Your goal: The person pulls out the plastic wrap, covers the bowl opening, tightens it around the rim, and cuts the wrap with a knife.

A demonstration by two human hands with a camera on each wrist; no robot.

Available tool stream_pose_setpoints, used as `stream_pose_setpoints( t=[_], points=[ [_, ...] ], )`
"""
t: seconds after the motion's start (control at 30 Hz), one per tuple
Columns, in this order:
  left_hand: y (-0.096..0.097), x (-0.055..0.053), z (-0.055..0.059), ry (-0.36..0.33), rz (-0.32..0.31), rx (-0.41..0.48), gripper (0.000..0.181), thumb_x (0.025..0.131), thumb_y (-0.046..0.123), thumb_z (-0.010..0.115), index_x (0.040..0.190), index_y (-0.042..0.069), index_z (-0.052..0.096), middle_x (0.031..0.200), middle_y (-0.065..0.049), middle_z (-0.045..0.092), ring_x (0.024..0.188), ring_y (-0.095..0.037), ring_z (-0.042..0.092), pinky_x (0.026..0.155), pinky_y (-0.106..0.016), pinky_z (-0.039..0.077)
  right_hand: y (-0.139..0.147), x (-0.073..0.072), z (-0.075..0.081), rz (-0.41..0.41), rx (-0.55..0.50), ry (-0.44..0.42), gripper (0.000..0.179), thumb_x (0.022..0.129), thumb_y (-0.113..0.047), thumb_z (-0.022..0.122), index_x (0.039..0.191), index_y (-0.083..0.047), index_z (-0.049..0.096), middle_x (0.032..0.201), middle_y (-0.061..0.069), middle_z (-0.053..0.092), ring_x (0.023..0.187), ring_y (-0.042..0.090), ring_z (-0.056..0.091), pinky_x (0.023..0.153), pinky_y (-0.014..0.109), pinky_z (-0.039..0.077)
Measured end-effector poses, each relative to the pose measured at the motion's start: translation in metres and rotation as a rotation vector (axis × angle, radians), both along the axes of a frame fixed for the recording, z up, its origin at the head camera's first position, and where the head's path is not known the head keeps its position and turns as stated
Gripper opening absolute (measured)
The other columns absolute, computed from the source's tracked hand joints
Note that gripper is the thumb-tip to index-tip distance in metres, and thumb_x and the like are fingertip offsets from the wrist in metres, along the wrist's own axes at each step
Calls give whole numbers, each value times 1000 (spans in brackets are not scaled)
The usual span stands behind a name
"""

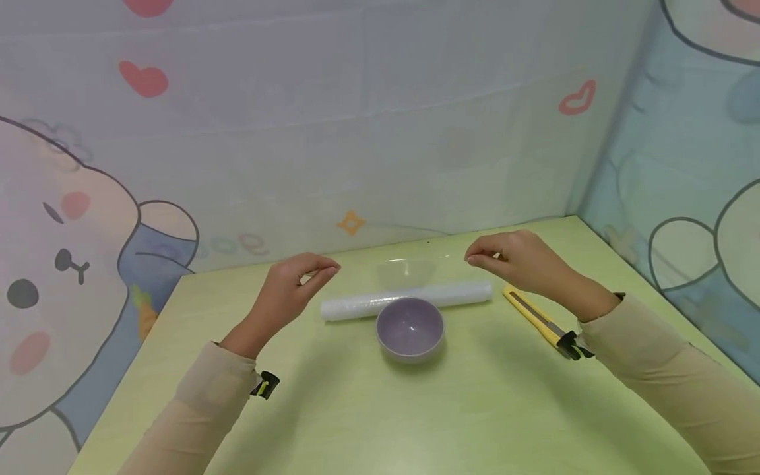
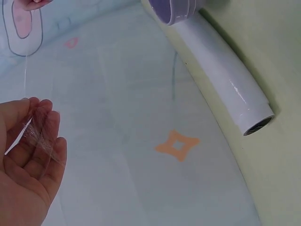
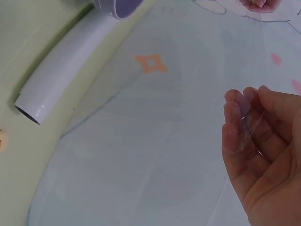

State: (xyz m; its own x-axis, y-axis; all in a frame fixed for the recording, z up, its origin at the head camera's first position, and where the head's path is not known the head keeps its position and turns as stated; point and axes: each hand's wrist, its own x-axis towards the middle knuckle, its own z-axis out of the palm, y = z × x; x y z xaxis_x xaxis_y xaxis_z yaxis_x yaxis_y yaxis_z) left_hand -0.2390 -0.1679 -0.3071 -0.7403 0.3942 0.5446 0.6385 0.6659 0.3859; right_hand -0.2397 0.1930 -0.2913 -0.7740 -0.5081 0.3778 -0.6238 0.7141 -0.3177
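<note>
A pale green desk carries an upright purple bowl, a white roll lying just behind it (slightly slanted), and a yellow box cutter to their right.

Purple bowl hides part of white roll; wrist views crop bowl.

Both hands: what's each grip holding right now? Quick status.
Left hand: closed, pinching clear film.
Right hand: closed, also pinching clear film.
</note>
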Motion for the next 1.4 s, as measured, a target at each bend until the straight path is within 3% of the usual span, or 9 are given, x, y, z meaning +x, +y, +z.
stream_pose_setpoints(
  t=[0.2,0.5,0.67,0.83,1.03,1.4],
  points=[
    [-1,2,-1,7,2,-1,14,89,19,61,97,14,71,96,1,70,87,-14,65,73,-34,51,1,7,-2,7,11,-2,13,90,-22,60,96,-16,69,88,-4,70,73,8,62,67,29,50],
    [-4,14,-7,106,-36,-28,11,86,17,65,95,15,70,92,5,70,85,-9,63,72,-30,51,3,21,-9,45,25,24,11,88,-19,62,96,-18,69,91,-8,70,75,5,62,65,26,49],
    [-6,21,-12,132,-56,-49,10,85,17,66,94,18,70,93,7,69,85,-7,62,72,-28,50,7,28,-18,96,30,92,12,84,-14,65,95,-17,70,90,-9,69,72,1,58,63,22,48],
    [-6,29,-23,208,-97,-65,13,81,13,69,93,18,69,92,7,67,85,-8,61,71,-26,50,12,36,-30,161,11,153,17,81,-8,66,94,-17,70,88,-11,67,73,0,56,61,20,46],
    [-7,43,-35,247,-118,-86,14,79,13,70,92,17,69,93,5,67,88,-10,62,72,-23,50,14,45,-38,177,28,155,18,81,-8,66,95,-19,69,88,-13,66,75,-2,54,63,20,46],
    [-9,67,-62,316,-185,-153,8,87,17,63,93,15,69,92,5,66,85,-9,62,72,-18,49,15,56,-62,251,30,183,24,78,-3,67,96,-20,69,90,-12,67,79,2,59,68,21,49]
  ],
)
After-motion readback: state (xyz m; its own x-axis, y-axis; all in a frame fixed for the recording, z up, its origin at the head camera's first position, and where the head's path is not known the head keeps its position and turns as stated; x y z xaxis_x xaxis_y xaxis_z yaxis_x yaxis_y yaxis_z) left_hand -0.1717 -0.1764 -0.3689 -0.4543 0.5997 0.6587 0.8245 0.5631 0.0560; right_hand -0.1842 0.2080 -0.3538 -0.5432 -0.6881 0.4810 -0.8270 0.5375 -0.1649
